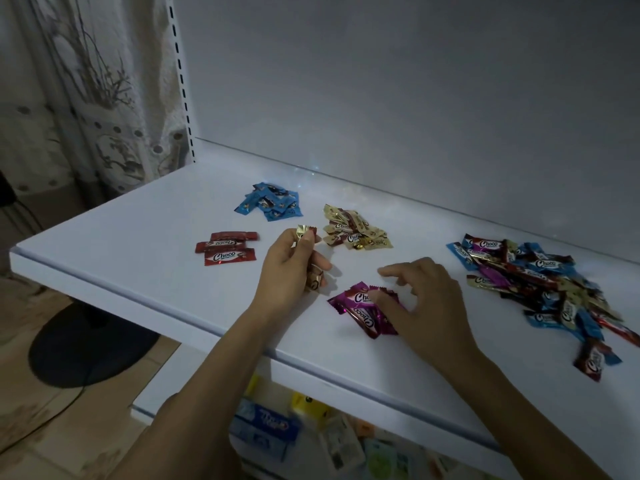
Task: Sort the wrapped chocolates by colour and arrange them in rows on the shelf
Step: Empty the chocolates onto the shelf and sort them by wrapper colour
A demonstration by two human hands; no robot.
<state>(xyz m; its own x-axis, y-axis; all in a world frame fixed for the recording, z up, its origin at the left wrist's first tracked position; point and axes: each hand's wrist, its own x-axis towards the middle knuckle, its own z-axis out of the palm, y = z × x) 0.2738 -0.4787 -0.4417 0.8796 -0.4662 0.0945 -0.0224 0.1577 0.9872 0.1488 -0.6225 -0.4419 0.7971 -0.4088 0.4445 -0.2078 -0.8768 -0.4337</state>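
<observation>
Wrapped chocolates on white shelf point(138, 258):
- blue pile point(268, 205), rear left
- gold pile point(353, 232), just right of it
- three reds point(227, 249), flat, front left
- purples point(363, 308), centre front
- mixed heap point(540, 285), right
- gold pieces point(306, 233), gripped in left hand point(287, 268)

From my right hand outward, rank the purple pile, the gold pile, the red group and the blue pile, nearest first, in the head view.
1. Purple pile: at the shelf front, touched by the right hand.
2. Gold pile: behind the hand, to its left.
3. Red group and blue pile: far left, beyond the left hand; too close to call between them.
</observation>
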